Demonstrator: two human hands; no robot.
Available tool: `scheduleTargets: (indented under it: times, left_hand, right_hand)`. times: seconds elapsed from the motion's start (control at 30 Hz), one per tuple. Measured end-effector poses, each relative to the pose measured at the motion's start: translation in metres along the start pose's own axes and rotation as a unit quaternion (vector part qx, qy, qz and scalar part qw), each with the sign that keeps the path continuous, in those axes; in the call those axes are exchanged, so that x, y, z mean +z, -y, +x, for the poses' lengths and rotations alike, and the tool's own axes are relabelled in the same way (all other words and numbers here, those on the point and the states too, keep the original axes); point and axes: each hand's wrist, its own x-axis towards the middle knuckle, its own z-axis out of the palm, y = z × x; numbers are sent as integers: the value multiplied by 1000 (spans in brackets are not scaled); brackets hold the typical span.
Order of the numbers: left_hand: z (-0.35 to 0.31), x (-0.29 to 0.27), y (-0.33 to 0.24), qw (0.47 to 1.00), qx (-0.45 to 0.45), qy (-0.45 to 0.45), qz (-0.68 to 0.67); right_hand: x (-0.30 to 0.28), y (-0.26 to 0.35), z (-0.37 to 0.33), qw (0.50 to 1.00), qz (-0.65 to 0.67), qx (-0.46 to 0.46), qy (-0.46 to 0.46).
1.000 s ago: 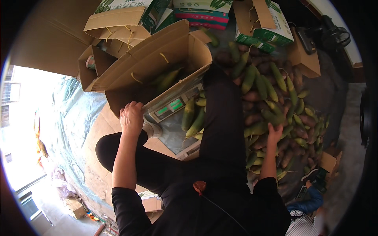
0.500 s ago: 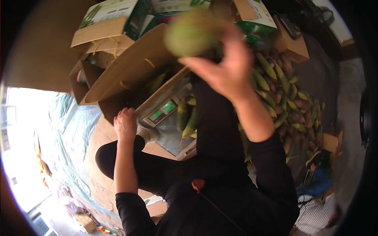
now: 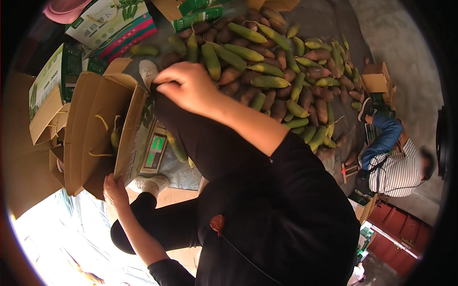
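Note:
My left hand (image 3: 116, 190) grips the near lower edge of an open cardboard box (image 3: 131, 128) with yellow cord handles. Inside the box a green radish (image 3: 115, 138) shows in part; the rest of its inside is dark. My right hand (image 3: 188, 88) is slightly blurred above my raised knee, its fingers curled toward the thumb and nothing visible in them. Under the box's right side is a scale (image 3: 155, 148) with lit green displays. Another green radish (image 3: 176, 147) lies beside the scale, partly behind my leg.
A large pile of green radishes (image 3: 269, 82) and reddish-brown roots (image 3: 306, 97) spreads ahead and right. Printed cartons (image 3: 112, 24) stand at the far left, with a pink basin (image 3: 64, 10) nearby. At the right a person in a striped shirt (image 3: 393, 169) sits low beside small boxes (image 3: 377, 78).
My right hand held a blurred green radish over the box; now it is without it and over my knee. The view has swung right toward the pile. My left hand stays on the box.

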Motion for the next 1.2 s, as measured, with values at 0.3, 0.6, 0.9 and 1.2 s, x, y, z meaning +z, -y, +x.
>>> scheduleTargets:
  times: [0.3,0.6,0.9,1.2]
  left_hand:
    - [3,13,14,996,35,-17,-81]
    - [0,18,19,994,47,-30,-90]
    - [-2,17,20,997,26,-21,-72]
    - [-2,22,36,999,7,-11,-36]
  right_hand:
    - [-172,-160,-182,751,-410,501,127]
    - [-232,-174,-264,536,-535,605,245]
    - [-247,-181,-287,510,-569,532,365]
    - [-253,-174,-301,559,-619,443,329]
